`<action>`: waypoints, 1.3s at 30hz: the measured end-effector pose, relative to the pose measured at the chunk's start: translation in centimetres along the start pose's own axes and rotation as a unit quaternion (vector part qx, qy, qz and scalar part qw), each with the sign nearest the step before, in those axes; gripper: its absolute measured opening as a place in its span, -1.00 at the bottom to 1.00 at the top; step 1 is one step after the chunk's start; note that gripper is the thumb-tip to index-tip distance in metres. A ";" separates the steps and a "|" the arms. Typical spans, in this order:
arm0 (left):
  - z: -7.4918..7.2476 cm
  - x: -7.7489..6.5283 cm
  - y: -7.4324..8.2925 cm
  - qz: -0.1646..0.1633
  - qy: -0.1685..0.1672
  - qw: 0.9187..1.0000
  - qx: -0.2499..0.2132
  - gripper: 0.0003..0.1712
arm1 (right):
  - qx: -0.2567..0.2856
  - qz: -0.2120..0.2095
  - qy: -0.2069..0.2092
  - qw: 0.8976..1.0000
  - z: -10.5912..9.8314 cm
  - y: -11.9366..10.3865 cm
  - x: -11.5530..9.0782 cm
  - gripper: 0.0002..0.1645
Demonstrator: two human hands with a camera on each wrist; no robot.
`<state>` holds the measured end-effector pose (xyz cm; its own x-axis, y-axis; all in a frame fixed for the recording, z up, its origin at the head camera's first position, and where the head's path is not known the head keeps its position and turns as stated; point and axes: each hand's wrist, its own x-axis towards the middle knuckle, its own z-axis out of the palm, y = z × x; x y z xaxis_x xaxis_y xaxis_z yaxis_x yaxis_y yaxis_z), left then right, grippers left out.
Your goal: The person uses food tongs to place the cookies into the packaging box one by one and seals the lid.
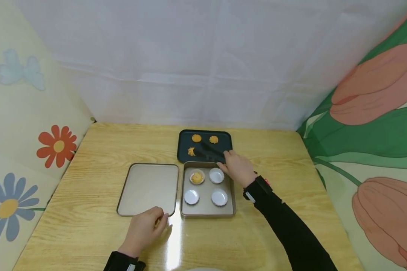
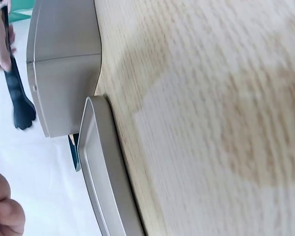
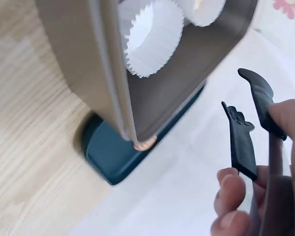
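Black tongs (image 3: 243,147) are held in my right hand (image 1: 238,168), their two tips spread apart with nothing visible between them. The tongs reach over a dark tray (image 1: 184,159) that carries three orange-yellow cookie-like pieces (image 1: 213,139). Below that hand is a square metal baking pan (image 1: 207,210) with several white paper baking cups (image 1: 219,197); the far-left cup contains a yellow piece (image 1: 197,177). My left hand (image 1: 144,230), fingers loosely curled, lies by the near edge of a flat metal lid (image 1: 149,188). Nothing shows in its grasp.
All of this is on a wood-grain table (image 1: 88,195). Behind it hangs a white cloth (image 1: 176,67), and painted panels (image 1: 369,158) stand at both sides. A pale curved rim (image 1: 203,269) peeks in at the bottom edge.
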<state>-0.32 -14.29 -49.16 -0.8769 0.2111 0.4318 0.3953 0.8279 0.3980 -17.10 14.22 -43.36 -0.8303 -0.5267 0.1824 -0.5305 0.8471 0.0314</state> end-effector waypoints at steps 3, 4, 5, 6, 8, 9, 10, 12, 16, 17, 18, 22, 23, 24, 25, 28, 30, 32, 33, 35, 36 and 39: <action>-0.1 0.0 0.1 0.016 0.011 1.000 0.002 -0.75 | -0.017 -0.008 -0.024 1.000 0.6 -0.3 2.0 -0.49; -0.1 -0.1 0.1 0.016 0.011 1.000 0.003 -0.77 | -0.019 -0.011 -0.035 0.999 0.8 -0.3 2.5 -0.49; -0.2 -0.1 0.1 0.013 0.009 1.000 0.004 -0.79 | -0.020 -0.013 -0.048 0.999 1.0 -0.4 3.1 -0.50; -0.2 -0.1 0.1 0.008 0.007 1.000 0.004 -0.81 | -0.025 -0.016 -0.062 0.998 1.2 -0.5 3.5 -0.50; -0.4 -0.2 0.1 -0.001 0.003 1.000 0.005 -0.82 | -0.026 -0.018 -0.082 0.996 1.6 -0.5 4.3 -0.52; -0.5 -0.2 0.1 -0.004 0.002 1.000 0.007 -0.83 | -0.027 -0.020 -0.090 0.995 1.8 -0.6 4.6 -0.53; -0.5 -0.3 0.1 -0.005 0.002 1.000 0.008 -0.82 | -0.028 -0.021 -0.095 0.995 2.0 -0.6 4.8 -0.54; -0.5 -0.3 0.1 -0.006 0.003 1.000 0.009 -0.82 | -0.032 -0.023 -0.104 0.994 2.3 -0.5 5.0 -0.55; -0.4 -0.5 -0.1 -0.006 0.003 1.000 0.013 -0.82 | -0.031 -0.021 -0.117 0.992 2.5 -0.5 5.3 -0.55; -0.4 -0.5 -0.1 -0.008 0.001 1.000 0.013 -0.82 | -0.030 -0.020 -0.119 0.992 2.6 -0.5 5.4 -0.55; -0.4 -0.6 -0.1 -0.009 0.001 1.000 0.012 -0.82 | -0.030 -0.019 -0.119 0.992 2.6 -0.5 5.5 -0.55; -0.3 -0.6 -0.1 -0.016 -0.004 1.000 0.009 -0.82 | -0.040 -0.024 -0.115 0.992 2.8 -0.5 5.8 -0.57; -0.3 -0.6 -0.1 -0.018 -0.005 1.000 0.008 -0.82 | -0.044 -0.027 -0.112 0.992 2.8 -0.5 5.9 -0.57; -0.3 -0.6 -0.1 -0.021 -0.007 1.000 0.007 -0.81 | -0.048 -0.030 -0.110 0.992 2.8 -0.5 6.0 -0.57; -0.3 -0.6 -0.1 -0.023 -0.009 1.000 0.007 -0.81 | -0.051 -0.031 -0.109 0.992 2.8 -0.5 5.9 -0.58; -0.3 -0.6 0.0 -0.028 -0.015 0.999 0.008 -0.82 | -0.050 -0.032 -0.110 0.992 2.8 -0.5 5.7 -0.60; -0.3 -0.6 0.1 -0.031 -0.018 0.999 0.007 -0.82 | -0.049 -0.034 -0.110 0.992 2.7 -0.5 5.5 -0.60; -0.4 -0.7 0.1 -0.033 -0.020 0.999 0.007 -0.82 | -0.045 -0.036 -0.108 0.992 2.6 -0.5 5.3 -0.60; -0.4 -0.7 0.1 -0.035 -0.022 0.999 0.006 -0.82 | -0.043 -0.039 -0.106 0.993 2.5 -0.5 5.2 -0.60; -0.4 -0.6 0.1 -0.037 -0.024 0.999 0.003 -0.82 | -0.038 -0.043 -0.097 0.994 2.3 -0.4 5.0 -0.59; -0.4 -0.6 0.1 -0.038 -0.025 0.999 0.003 -0.82 | -0.035 -0.043 -0.092 0.994 2.1 -0.3 4.8 -0.59; -0.4 -0.6 0.1 -0.035 -0.028 0.999 -0.001 -0.83 | -0.030 -0.040 -0.074 0.996 1.3 0.1 4.2 -0.59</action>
<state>0.29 -14.55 -49.08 -0.9161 0.1817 0.3575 0.3332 0.8410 0.4264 -20.83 12.01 -43.89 -0.8037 -0.5943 0.0298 -0.5892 0.8018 0.0993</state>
